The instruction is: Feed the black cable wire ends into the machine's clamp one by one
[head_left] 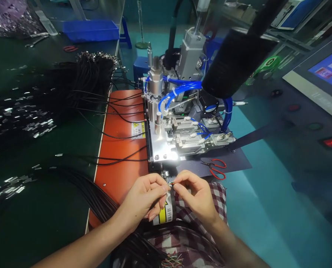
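Note:
Between thumb and fingers, my left hand [150, 193] grips the end of a black cable [155, 203], just in front of the machine's near end. My right hand [195, 193] pinches the thin coloured wires [171, 183] that come out of that cable end. The fingertips of both hands nearly meet there. Below them is a round machine part with a yellow and white label [163, 216]. A bundle of black cables [149, 245] with bare coloured wire ends [173, 259] lies across the lap.
The metal machine [166, 145] with blue air tubes [182, 87] stands ahead. Red-handled snips [216, 169] lie on its dark base plate. An orange plate [121, 149] carries several cables. More cables with metal connectors [93, 70] fill the left table. A control screen [328, 70] stands right.

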A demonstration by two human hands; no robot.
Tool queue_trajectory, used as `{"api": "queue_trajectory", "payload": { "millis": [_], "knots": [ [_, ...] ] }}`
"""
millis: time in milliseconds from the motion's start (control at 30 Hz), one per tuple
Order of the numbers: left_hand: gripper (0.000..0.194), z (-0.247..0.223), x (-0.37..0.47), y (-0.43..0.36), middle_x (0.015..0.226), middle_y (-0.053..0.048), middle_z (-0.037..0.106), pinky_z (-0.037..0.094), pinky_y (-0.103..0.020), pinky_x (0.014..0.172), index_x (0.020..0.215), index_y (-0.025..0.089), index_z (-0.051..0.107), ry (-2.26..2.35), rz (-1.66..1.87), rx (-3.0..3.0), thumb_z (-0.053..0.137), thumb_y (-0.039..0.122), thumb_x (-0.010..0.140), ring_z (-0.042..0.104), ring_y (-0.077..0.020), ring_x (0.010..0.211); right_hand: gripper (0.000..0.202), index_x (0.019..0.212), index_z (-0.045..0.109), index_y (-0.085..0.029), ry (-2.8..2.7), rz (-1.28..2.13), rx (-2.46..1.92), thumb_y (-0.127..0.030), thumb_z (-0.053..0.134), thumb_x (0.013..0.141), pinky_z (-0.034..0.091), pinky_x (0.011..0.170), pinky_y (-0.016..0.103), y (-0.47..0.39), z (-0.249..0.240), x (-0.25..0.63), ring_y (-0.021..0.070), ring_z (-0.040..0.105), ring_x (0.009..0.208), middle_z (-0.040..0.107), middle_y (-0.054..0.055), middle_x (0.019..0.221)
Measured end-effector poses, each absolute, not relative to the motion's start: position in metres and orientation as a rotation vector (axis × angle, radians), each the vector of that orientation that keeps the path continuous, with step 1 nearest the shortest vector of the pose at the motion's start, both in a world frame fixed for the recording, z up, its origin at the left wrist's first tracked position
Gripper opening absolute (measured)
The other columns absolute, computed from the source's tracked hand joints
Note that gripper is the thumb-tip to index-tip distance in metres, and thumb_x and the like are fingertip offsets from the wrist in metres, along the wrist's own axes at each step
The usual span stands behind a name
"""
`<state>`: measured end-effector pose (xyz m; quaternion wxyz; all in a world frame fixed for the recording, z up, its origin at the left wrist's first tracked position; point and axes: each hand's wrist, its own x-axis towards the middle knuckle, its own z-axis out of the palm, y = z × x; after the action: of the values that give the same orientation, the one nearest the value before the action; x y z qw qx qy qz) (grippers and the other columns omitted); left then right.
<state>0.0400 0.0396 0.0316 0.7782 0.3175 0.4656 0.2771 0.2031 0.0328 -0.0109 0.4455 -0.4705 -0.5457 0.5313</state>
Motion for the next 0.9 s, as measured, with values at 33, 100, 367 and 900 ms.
{"api": "queue_trajectory", "payload": {
  "millis": [33, 100, 367, 900],
  "knots": [
    [0.020, 0.0311, 0.0399, 0.0391, 0.051, 0.004, 0.054, 0.016, -0.014, 0.029, 0.071, 0.015, 0.048, 1.004, 0.596, 0.694, 0.055, 0.030, 0.083, 0.035, -0.0012, 0.028, 0.002, 0.078, 0.060, -0.019, -1.374, 1.293, -1.163, -0.019, 0.061, 0.080, 0.040, 0.055, 0.025, 0.0330, -0.0100, 0.2024, 0.0127, 0.047, 0.061, 0.053, 0.000, 0.071],
    [0.020, 0.0301, 0.0399, 0.0378, 0.051, 0.004, 0.055, 0.017, -0.014, 0.029, 0.072, 0.014, 0.049, 1.003, 0.596, 0.708, 0.055, 0.030, 0.083, 0.035, -0.0011, 0.028, 0.005, 0.076, 0.059, -0.019, -1.411, 1.259, -1.160, -0.018, 0.059, 0.081, 0.039, 0.055, 0.025, 0.0333, -0.0089, 0.2011, 0.0128, 0.047, 0.060, 0.052, 0.000, 0.069],
    [0.017, 0.0316, 0.0423, 0.0366, 0.049, 0.005, 0.054, 0.019, -0.014, 0.031, 0.078, 0.013, 0.051, 1.049, 0.600, 0.742, 0.055, 0.030, 0.082, 0.034, -0.0007, 0.027, 0.003, 0.082, 0.056, -0.020, -1.394, 1.234, -1.163, -0.017, 0.055, 0.083, 0.040, 0.056, 0.025, 0.0281, -0.0107, 0.2005, 0.0119, 0.047, 0.060, 0.051, -0.001, 0.073],
    [0.017, 0.0335, 0.0430, 0.0360, 0.048, 0.007, 0.052, 0.018, -0.015, 0.032, 0.083, 0.014, 0.052, 1.048, 0.603, 0.741, 0.057, 0.031, 0.081, 0.031, -0.0010, 0.028, 0.009, 0.075, 0.056, -0.019, -1.486, 1.123, -1.142, -0.012, 0.055, 0.080, 0.039, 0.056, 0.026, 0.0277, -0.0068, 0.2020, 0.0132, 0.047, 0.061, 0.051, -0.001, 0.068]
  ]
}}
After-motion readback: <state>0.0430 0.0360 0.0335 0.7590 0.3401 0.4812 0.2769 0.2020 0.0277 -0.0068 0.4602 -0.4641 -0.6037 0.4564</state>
